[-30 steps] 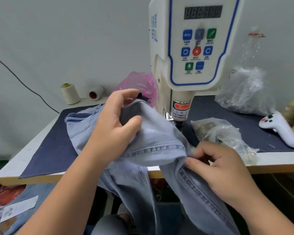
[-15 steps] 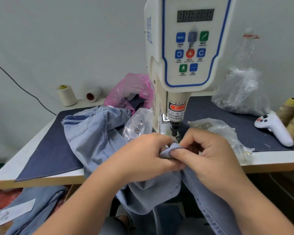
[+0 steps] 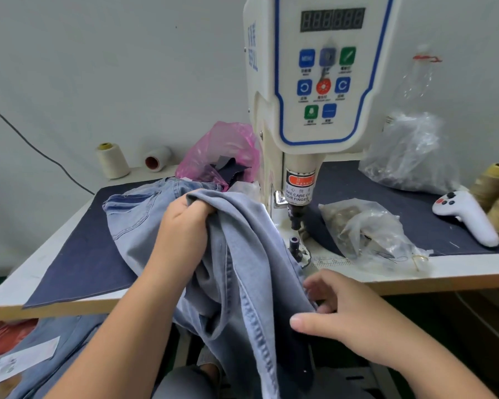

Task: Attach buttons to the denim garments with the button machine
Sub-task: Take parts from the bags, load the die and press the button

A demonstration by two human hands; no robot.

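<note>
Head view, your left grip (image 3: 185,223) bunching the denim garment (image 3: 242,254) beside the button machine (image 3: 314,82), right grip (image 3: 346,315) pinching its seam off the tabletop (image 3: 415,272) edge.

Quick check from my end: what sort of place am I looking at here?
Most likely a garment workshop's button station: a button machine with a keypad and finger warning, thread cones by the wall, and denim jeans gripped by the left hand.

Garment workshop, button machine (image 3: 314,90), thread cones (image 3: 111,160), denim (image 3: 242,254)
</note>
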